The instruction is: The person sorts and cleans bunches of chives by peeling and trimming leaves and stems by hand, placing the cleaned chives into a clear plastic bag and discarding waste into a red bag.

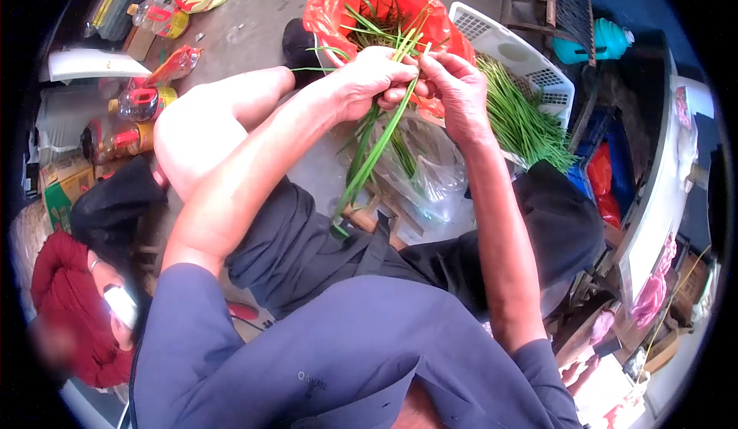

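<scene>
My left hand [367, 83] is closed around a few long green chives [388, 141], whose leaves hang down toward my lap. Against it, my right hand [457, 91] pinches at the upper stalks with thumb and forefinger. Just beyond both hands is a red plastic bag [338, 6], open at the top, with trimmings and loose green stalks inside. To the right, a large heap of chives [523, 118] lies in and over a white plastic basket [565, 94]. Below my hands is a clear plastic bag [438, 183] with some green stalks in it.
At the left sits a person in dark red [65, 298] with a phone [121, 306]. Several oil bottles [142, 103] stand along that side. A wooden chair [530, 2] and a teal bottle [607, 41] are at the back right; a white-edged table [653, 206] runs along the right.
</scene>
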{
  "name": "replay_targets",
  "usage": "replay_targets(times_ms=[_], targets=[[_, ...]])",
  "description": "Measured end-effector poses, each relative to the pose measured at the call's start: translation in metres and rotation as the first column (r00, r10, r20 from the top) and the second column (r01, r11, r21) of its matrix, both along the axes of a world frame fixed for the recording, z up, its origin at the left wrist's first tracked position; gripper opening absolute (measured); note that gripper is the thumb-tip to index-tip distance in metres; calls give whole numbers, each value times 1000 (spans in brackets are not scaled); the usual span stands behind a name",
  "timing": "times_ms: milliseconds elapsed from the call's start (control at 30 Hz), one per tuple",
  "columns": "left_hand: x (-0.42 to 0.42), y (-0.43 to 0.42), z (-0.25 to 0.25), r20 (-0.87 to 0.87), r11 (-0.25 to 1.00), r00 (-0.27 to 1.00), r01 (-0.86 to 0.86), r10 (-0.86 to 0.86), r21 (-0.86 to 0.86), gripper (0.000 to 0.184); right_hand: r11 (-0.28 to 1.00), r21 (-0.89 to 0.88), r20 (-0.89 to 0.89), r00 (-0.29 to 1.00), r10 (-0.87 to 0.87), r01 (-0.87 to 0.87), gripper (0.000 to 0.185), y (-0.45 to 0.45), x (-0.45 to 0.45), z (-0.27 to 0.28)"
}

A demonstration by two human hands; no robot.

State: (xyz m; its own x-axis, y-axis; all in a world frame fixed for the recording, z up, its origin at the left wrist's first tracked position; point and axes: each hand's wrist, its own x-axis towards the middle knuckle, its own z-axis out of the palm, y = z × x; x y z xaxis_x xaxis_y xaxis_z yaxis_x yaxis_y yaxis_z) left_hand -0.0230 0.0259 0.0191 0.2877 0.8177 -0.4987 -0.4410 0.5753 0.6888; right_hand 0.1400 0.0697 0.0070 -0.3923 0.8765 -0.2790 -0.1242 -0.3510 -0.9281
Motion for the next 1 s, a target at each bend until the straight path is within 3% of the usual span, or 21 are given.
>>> replay_targets(times_ms=[167, 233, 467, 767, 1000], targets=[[1, -1, 1, -5, 1000, 1000, 14, -14, 11, 10, 1000, -17, 3, 1000, -5, 5, 19, -6, 0, 3], [0, -1, -1, -138, 997, 990, 47, -38, 58, 9, 1000, -13, 19, 1000, 8, -8, 18, -6, -1, -1], [-2, 0, -4, -126, 999, 991, 37, -36, 4, 10, 998, 23, 80, 995, 55, -57, 18, -6, 0, -12], [-1, 0, -5, -124, 1000, 992, 12, -12, 3, 10, 999, -3, 33, 998, -51, 52, 18, -11, -3, -5], [-1, 1, -8, -153, 997, 986, 72, -68, 19, 10, 993, 113, 155, 988, 3, -21, 20, -11, -4, -13]])
